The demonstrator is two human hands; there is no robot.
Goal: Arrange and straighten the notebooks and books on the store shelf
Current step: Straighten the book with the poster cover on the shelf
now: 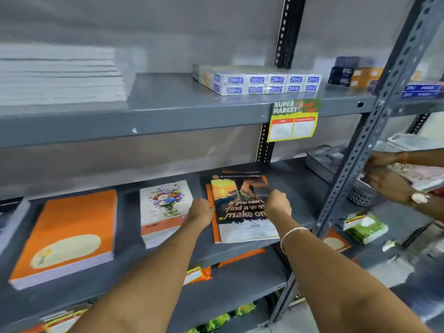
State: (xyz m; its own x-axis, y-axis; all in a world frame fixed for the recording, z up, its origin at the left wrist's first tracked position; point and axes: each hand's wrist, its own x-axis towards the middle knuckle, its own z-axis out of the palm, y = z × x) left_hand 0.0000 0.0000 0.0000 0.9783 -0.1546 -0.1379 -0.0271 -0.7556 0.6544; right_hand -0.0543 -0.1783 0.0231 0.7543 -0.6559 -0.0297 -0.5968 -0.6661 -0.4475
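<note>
On the grey shelf [295,186], both hands' fingers grip the sunset notebook [242,212].

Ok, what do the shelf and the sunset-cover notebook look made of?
The shelf looks like grey painted metal: thin folded front edge, slotted angle uprights, a chipped spot. The sunset-cover notebook looks like paper with a glossy printed card cover, held at its sides by the left hand and right hand.

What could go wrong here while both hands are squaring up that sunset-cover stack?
The sunset-cover notebook lies skewed over the orange books beneath; pushing with the left hand and right hand may shift only the top copy. Its near edge sits close to the shelf lip, so a backward tug might drop it.
</note>
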